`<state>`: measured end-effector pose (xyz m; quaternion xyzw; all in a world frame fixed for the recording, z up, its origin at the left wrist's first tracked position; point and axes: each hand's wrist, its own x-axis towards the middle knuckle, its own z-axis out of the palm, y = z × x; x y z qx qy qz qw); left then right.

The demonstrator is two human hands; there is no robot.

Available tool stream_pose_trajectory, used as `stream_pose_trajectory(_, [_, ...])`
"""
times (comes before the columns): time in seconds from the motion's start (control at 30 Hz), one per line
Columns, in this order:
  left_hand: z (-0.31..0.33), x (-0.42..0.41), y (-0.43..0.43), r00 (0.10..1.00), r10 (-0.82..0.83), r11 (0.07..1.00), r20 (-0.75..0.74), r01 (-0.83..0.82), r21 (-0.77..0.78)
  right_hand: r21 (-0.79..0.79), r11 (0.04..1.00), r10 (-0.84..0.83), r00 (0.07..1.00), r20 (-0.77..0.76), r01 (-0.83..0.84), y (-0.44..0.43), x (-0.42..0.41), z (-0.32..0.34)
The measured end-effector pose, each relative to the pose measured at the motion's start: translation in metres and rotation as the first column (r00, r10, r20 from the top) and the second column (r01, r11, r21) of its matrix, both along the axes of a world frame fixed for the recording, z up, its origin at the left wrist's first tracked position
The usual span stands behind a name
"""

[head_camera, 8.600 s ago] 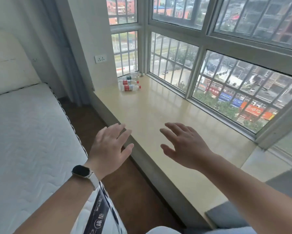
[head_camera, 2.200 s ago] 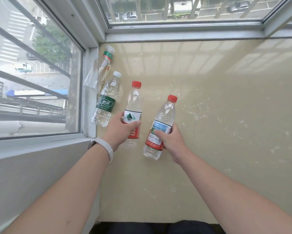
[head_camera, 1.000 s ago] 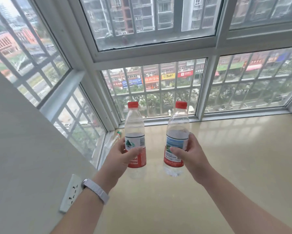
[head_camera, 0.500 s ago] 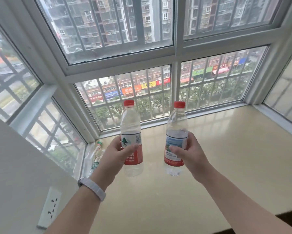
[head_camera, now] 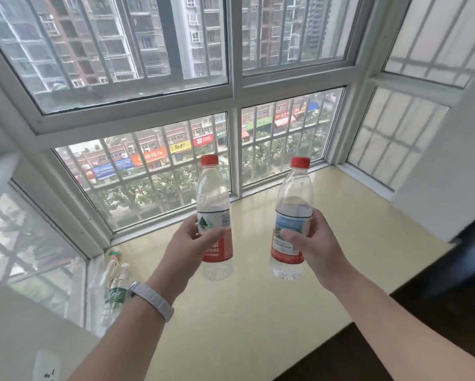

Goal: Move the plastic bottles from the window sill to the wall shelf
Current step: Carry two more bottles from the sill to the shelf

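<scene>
My left hand grips a clear red-capped bottle with a red and white label, held upright above the beige window sill. In my right hand is a second clear red-capped bottle with a blue and red label, also upright. Two more bottles lie in the sill's left corner: a green-labelled one partly behind my left wrist, and one with a green and white cap against the window frame. No wall shelf is in view.
Barred windows enclose the sill on the left, front and right. A grey wall with a white power socket is at lower left. Dark floor shows at lower right, and a white wall stands at right.
Both hands picked the red-capped bottles off the sill and lifted them upright. Over the last second my view has swung right, so the two lying bottles have shifted toward the lower left.
</scene>
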<state>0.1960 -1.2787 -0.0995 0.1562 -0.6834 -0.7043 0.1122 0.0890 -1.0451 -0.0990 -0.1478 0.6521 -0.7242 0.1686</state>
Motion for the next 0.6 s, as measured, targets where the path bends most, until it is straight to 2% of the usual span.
stream_pose_trajectory(0.27, [-0.032,-0.003,0.025,0.993,-0.118,0.993,0.001,0.118,0.029,0.111,0.977,-0.183,0.983,0.018,0.180,0.036,0.038,-0.011])
stream_pose_trajectory(0.6, [-0.044,-0.039,0.087,0.958,-0.281,0.960,0.050,0.281,0.006,0.110,0.918,-0.388,0.921,0.044,0.381,0.106,0.045,-0.023])
